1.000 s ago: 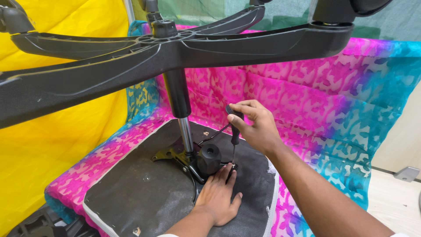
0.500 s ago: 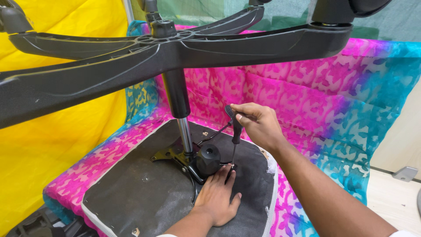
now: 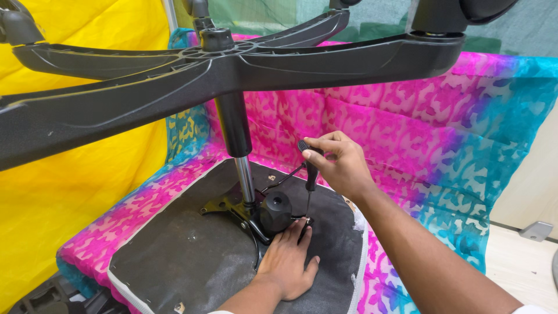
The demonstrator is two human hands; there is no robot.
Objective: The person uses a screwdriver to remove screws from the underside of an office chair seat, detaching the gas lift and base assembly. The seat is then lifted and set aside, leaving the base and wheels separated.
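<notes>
Two hands on upturned office chair, seat underside (image 3: 192, 261) facing me. My right hand (image 3: 340, 163) wrapped around black screwdriver (image 3: 309, 174), held upright, tip down at metal mechanism plate (image 3: 232, 206) beside black knob (image 3: 275, 212). My left hand (image 3: 288, 259) flat on grey underside, fingers together, fingertips touching screwdriver tip. Gas column (image 3: 235, 136) rises to black star base (image 3: 232, 64) overhead. Pink-teal cloth (image 3: 407, 139) behind.

Pink-and-teal patterned sofa (image 3: 442, 145) — perhaps a bed — bearing an upturned chair seat (image 3: 192, 261)
</notes>
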